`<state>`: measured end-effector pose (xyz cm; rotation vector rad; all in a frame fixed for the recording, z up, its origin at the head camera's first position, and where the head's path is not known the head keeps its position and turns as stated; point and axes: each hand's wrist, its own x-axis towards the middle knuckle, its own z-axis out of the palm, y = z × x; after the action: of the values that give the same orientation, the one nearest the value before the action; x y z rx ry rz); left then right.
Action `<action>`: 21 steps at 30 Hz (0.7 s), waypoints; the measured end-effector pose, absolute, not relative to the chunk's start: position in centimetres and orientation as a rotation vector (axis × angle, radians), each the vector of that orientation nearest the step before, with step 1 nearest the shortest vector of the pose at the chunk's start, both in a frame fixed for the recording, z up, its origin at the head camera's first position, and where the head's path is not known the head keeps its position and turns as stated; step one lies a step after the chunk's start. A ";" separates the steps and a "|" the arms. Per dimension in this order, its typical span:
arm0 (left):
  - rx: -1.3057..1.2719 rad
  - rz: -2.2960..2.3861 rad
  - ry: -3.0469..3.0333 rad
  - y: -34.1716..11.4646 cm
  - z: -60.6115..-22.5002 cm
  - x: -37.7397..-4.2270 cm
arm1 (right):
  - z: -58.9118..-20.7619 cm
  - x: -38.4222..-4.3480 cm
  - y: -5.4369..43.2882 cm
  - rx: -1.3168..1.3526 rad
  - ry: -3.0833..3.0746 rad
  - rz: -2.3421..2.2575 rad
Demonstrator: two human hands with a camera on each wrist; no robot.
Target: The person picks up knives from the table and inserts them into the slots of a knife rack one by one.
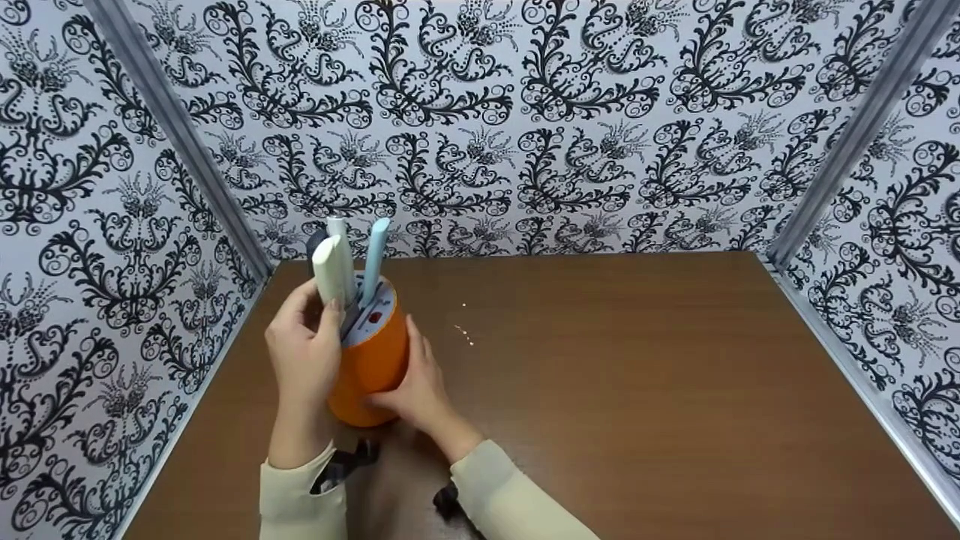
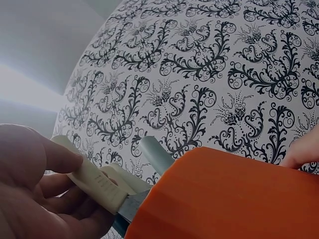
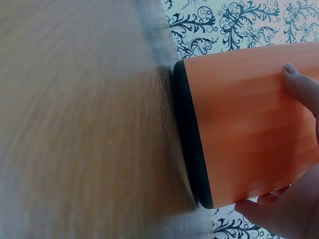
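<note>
An orange knife block (image 1: 371, 375) with a grey slotted top stands on the wooden table. Its black base (image 3: 192, 139) meets the tabletop in the right wrist view. My left hand (image 1: 300, 352) pinches the cream handle of a knife (image 1: 328, 270) between thumb and fingers. In the left wrist view, part of that knife's blade (image 2: 132, 204) shows between handle and block; the rest is hidden inside. My right hand (image 1: 424, 386) grips the block's right side, thumb at the front. Beside the held knife rise a light blue handle (image 1: 375, 255), a whitish handle (image 1: 337, 224) and a dark handle (image 1: 316, 244).
Brown tabletop (image 1: 637, 375) extends to the right of the block. Small light specks (image 1: 465, 332) show on it. Patterned wall panels (image 1: 480, 150) with grey metal corner posts (image 1: 187, 142) enclose the back and sides, the left one close to the left hand.
</note>
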<state>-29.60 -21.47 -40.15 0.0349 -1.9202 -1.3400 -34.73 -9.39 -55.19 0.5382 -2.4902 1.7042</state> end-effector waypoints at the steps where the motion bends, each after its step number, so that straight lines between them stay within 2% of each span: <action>1: 0.038 -1.323 -1.938 -21.5 -40.1 -29.6 | -55.2 -34.7 -9.4 0.535 -2.494 1.696; 21: 0.083 -1.299 -2.059 -21.3 -39.8 -29.2 | -55.1 -34.6 -9.3 0.546 -2.476 1.734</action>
<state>-29.25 -21.27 -39.77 0.0829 -2.0588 -1.2994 -34.64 -9.31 -55.14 0.5462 -2.4763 1.7344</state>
